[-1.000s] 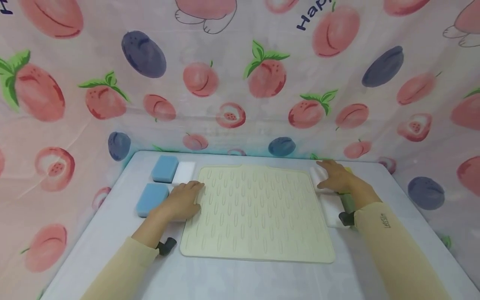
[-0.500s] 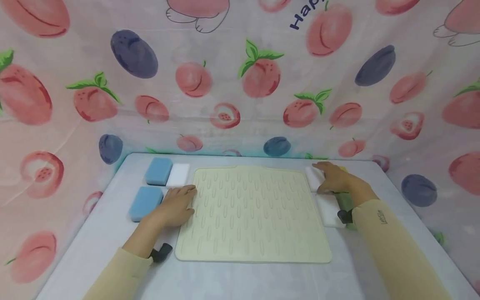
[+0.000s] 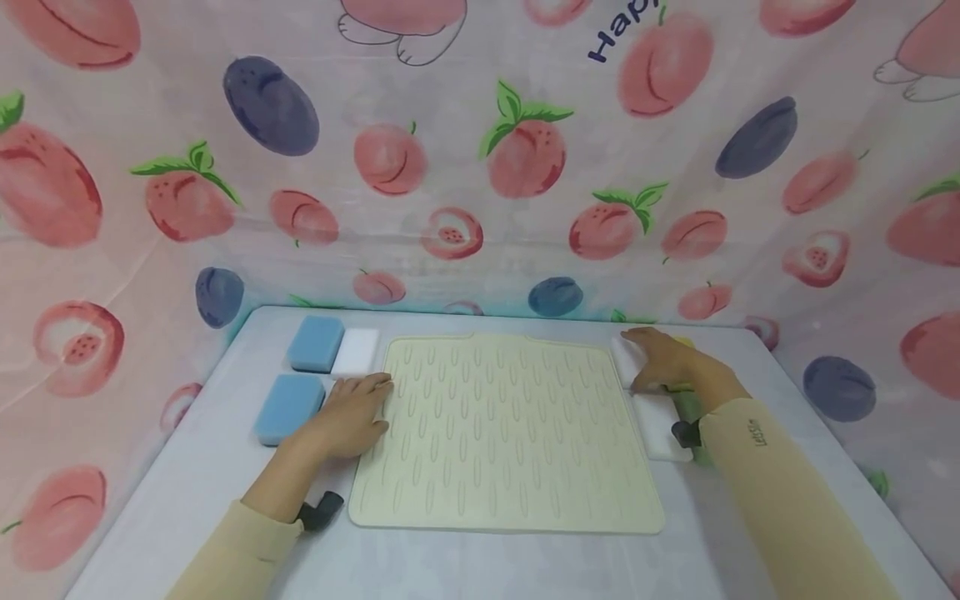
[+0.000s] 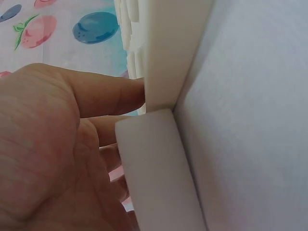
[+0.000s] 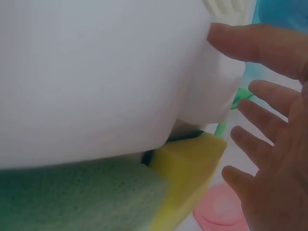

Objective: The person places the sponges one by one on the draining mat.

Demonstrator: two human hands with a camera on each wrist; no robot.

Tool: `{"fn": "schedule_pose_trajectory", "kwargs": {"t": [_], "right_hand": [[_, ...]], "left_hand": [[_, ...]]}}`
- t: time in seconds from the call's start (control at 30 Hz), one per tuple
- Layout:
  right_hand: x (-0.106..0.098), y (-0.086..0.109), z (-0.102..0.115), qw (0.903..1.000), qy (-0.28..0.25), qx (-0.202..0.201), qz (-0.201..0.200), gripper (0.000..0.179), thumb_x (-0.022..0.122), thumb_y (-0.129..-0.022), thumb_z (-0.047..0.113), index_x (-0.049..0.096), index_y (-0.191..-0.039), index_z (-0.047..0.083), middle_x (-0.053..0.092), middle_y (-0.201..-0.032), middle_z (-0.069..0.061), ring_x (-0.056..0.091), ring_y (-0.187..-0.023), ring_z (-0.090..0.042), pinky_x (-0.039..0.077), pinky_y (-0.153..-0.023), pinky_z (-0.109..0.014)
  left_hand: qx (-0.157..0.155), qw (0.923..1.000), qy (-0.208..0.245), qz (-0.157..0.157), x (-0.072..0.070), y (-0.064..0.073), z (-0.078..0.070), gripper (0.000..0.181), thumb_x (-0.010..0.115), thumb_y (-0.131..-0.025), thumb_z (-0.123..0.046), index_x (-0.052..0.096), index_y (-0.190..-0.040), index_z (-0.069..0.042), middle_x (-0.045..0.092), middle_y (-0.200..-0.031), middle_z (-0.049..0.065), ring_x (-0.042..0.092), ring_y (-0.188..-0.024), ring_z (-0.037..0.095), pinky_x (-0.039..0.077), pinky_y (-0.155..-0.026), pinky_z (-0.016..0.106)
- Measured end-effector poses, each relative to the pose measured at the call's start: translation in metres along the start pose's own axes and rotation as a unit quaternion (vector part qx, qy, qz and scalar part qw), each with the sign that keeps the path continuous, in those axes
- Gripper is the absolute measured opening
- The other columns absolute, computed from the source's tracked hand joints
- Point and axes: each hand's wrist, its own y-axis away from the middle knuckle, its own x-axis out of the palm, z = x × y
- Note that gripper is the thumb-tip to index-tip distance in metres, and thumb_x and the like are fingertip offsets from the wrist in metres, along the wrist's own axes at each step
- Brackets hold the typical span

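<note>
On the left, two blue sponges (image 3: 316, 343) are set beside a white sponge (image 3: 356, 352). The left hand (image 3: 351, 418), fingers relaxed, is rested against the cream ridged mat (image 3: 506, 433), centred on the table (image 3: 480, 571), apparently to steady or align it. By its right edge, two white sponges (image 3: 660, 427) seem lined up against it; over them the right hand (image 3: 663, 357) is held with fingers spread, nothing gripped. Yellow (image 5: 187, 163) and green sponges (image 5: 72, 197) are partly covered. Little is changed from the earlier frame beyond a slight view shift.

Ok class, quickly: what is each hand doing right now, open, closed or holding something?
Left hand: open, thumb at the cream mat's edge.
Right hand: open, fingers spread, thumb by the far white block.
</note>
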Motion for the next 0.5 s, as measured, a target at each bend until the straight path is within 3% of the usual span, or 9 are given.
{"fn": "schedule_pose_trajectory", "kwargs": {"t": [0.5], "right_hand": [[-0.0023,-0.0100,0.0027,0.9988,0.004,0.023,0.044,0.103,0.085,-0.078,0.019,0.028,-0.162,0.003,0.020,-0.166,-0.031,0.024,-0.149,-0.054,0.021,-0.121,-0.073]], "left_hand": [[0.004,1.0000,0.005,-0.003,0.0001,-0.0002,0.0031,0.060,0.062,-0.100,-0.015,0.043,-0.153,0.006,0.036,-0.165,0.021,0.030,-0.152,0.047,0.016,-0.126,0.068]]}}
